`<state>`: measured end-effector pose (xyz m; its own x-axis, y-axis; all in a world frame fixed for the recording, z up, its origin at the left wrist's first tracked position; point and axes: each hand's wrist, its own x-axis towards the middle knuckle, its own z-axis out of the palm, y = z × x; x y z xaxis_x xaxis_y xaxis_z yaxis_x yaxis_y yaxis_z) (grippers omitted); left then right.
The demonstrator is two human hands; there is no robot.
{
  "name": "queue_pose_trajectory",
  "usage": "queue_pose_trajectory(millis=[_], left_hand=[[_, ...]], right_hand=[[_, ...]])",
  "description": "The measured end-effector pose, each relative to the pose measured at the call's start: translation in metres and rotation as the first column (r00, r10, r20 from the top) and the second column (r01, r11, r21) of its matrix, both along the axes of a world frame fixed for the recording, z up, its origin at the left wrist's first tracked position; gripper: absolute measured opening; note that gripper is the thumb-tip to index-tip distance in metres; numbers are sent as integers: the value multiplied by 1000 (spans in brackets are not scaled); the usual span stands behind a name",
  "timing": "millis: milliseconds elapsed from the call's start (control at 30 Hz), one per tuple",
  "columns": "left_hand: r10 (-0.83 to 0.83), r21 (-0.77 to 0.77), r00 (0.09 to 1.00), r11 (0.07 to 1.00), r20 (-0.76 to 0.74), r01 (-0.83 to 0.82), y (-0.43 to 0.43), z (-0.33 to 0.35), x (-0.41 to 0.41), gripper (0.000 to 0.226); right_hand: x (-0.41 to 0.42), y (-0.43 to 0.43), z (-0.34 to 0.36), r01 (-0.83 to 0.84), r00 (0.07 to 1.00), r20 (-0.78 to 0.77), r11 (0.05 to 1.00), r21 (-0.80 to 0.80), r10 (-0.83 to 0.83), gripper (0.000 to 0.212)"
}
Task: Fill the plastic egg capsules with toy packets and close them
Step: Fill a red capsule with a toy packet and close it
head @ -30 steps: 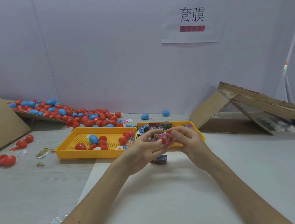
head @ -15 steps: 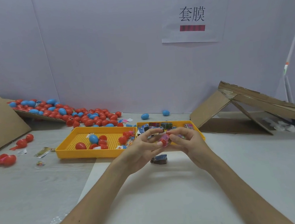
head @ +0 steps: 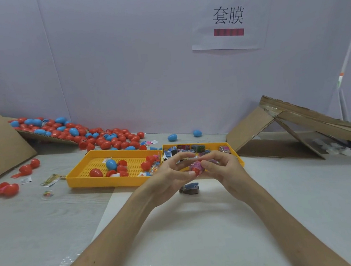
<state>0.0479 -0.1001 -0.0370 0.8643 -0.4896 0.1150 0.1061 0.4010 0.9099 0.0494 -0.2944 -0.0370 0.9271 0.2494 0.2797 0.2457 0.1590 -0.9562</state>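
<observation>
Left grip [head: 171,178], right grip [head: 226,170] round capsule [head: 196,168]

the left hand [head: 171,177] and right hand [head: 222,169] cover most of the red egg capsule [head: 197,168], so its seam cannot be made out. they hide the near wall of the right yellow tray [head: 235,154]. print on the toy packets [head: 196,148] is too small to read.
</observation>
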Motion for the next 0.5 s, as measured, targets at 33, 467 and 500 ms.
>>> queue_pose_trajectory(millis=[33, 467, 500], left_hand=[[0, 3, 1000, 1000, 4, 0, 0, 0, -1, 46], [72, 74, 995, 994, 70, -77, -3, 4, -6, 52], [73, 80, 995, 994, 73, -79, -3, 4, -6, 50]], right_hand=[[0, 0, 0, -2, 1000, -2, 1000, 6, 2, 13], [2, 2, 1, 45, 999, -6, 999, 4, -45, 30], [2, 2, 1, 68, 998, 0, 997, -28, -68, 30]])
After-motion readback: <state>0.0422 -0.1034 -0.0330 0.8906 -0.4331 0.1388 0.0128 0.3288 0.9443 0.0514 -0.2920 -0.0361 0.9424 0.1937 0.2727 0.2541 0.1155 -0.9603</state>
